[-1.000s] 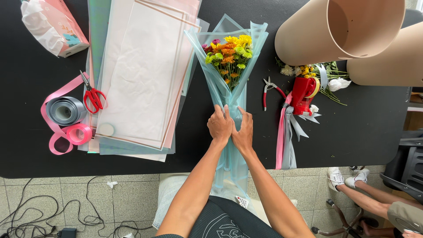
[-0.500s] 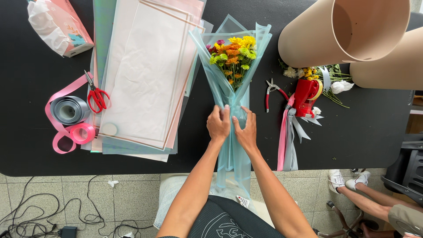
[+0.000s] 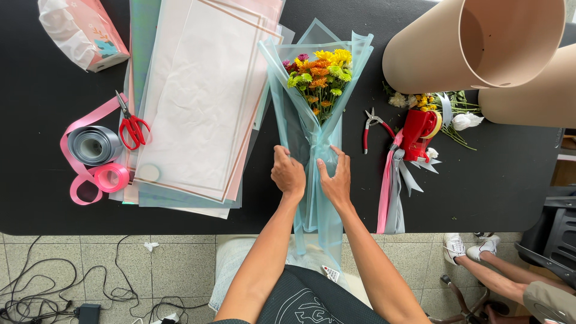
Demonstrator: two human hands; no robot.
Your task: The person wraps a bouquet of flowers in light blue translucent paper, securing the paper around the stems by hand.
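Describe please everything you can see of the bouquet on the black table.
The bouquet lies flat on the black table, heads pointing away from the person. Small yellow, orange, green and purple flowers sit in a cone of thin, translucent pale-blue wrap, which narrows at the middle and hangs over the table edge. The left hand and right hand press the narrow part from either side. A stack of wrapping sheets lies beside it on the left, and pliers on the right.
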